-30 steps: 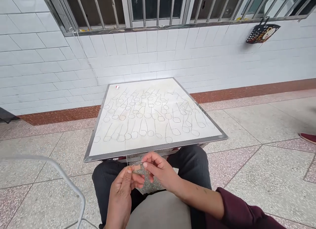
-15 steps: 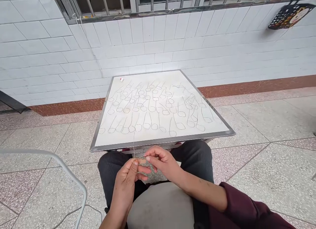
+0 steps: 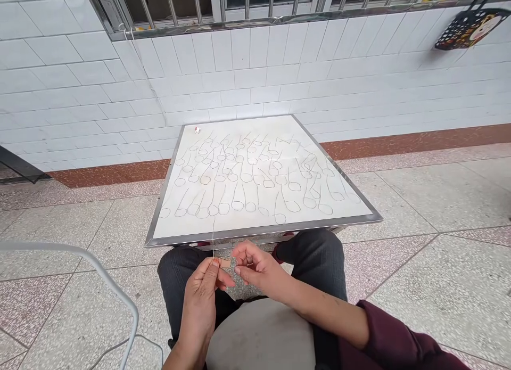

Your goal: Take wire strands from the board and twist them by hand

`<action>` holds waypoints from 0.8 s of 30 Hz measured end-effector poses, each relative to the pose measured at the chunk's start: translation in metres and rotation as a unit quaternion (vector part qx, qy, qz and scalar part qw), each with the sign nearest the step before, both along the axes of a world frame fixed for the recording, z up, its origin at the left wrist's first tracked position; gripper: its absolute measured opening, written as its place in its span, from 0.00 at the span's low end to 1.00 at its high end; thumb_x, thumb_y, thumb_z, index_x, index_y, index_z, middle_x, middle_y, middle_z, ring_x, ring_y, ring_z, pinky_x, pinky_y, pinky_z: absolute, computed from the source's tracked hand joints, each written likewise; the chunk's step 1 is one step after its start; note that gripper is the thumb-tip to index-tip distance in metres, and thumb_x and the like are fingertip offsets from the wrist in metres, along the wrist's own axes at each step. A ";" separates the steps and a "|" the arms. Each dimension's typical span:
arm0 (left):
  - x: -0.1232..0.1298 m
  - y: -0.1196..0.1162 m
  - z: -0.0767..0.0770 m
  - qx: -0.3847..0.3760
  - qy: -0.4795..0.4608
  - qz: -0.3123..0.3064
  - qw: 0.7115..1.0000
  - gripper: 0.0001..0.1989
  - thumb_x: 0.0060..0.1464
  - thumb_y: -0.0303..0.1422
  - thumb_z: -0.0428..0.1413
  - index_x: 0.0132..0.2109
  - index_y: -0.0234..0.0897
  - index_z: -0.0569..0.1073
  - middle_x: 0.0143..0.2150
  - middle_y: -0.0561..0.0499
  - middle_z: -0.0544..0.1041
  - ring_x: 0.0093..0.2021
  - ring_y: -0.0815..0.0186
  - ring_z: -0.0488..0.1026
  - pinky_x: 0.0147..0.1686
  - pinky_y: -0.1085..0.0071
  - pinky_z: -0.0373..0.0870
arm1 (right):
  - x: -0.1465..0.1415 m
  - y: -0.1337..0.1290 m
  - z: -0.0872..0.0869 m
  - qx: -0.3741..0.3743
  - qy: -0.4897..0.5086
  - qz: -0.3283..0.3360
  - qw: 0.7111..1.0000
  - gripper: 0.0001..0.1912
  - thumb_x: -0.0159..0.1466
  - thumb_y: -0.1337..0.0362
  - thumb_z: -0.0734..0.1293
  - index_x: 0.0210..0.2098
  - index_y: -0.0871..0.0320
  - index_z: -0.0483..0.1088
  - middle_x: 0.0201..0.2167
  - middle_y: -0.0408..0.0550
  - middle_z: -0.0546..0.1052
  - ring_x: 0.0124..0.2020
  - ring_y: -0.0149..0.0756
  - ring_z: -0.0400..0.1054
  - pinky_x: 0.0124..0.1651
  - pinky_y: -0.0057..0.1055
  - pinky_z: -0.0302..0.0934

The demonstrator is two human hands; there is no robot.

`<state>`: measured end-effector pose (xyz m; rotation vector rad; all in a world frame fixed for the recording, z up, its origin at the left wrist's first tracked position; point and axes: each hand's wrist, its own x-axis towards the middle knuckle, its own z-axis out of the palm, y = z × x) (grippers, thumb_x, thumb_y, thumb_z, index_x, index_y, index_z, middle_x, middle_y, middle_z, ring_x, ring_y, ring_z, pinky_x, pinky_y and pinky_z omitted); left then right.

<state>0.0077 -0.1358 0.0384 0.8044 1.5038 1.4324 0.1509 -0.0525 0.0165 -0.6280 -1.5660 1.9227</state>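
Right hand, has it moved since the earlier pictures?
Yes: the right hand has dropped slightly, toward the person's lap, and now sits farther below the near metal edge of the white board.

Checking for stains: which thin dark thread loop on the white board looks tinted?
The tan-filled round loop, second row from the near edge, left of centre; the other loops enclose plain white.
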 end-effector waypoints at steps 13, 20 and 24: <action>-0.002 0.006 0.004 -0.010 0.006 0.006 1.000 0.18 0.60 0.45 0.53 0.30 0.37 0.73 0.22 0.52 0.73 0.26 0.65 0.63 0.31 0.70 0.60 | 0.001 -0.004 0.013 -0.162 0.014 0.054 0.985 0.18 0.60 0.51 0.71 0.40 0.55 0.66 0.33 0.41 0.70 0.33 0.30 0.65 0.37 0.30 0.62; 0.000 0.006 0.000 -0.007 -0.012 0.026 1.000 0.18 0.59 0.44 0.54 0.26 0.37 0.70 0.21 0.54 0.71 0.24 0.66 0.63 0.27 0.72 0.58 | 0.000 -0.006 0.008 -0.155 0.030 0.055 0.986 0.18 0.58 0.52 0.73 0.37 0.56 0.66 0.29 0.39 0.70 0.29 0.28 0.63 0.37 0.29 0.60; -0.005 0.006 -0.005 -0.017 -0.014 -0.015 1.000 0.18 0.59 0.45 0.54 0.30 0.37 0.73 0.21 0.53 0.72 0.24 0.66 0.64 0.27 0.72 0.59 | 0.002 0.002 0.004 -0.059 -0.015 0.036 0.997 0.16 0.63 0.52 0.69 0.43 0.55 0.67 0.31 0.40 0.71 0.28 0.28 0.63 0.34 0.30 0.62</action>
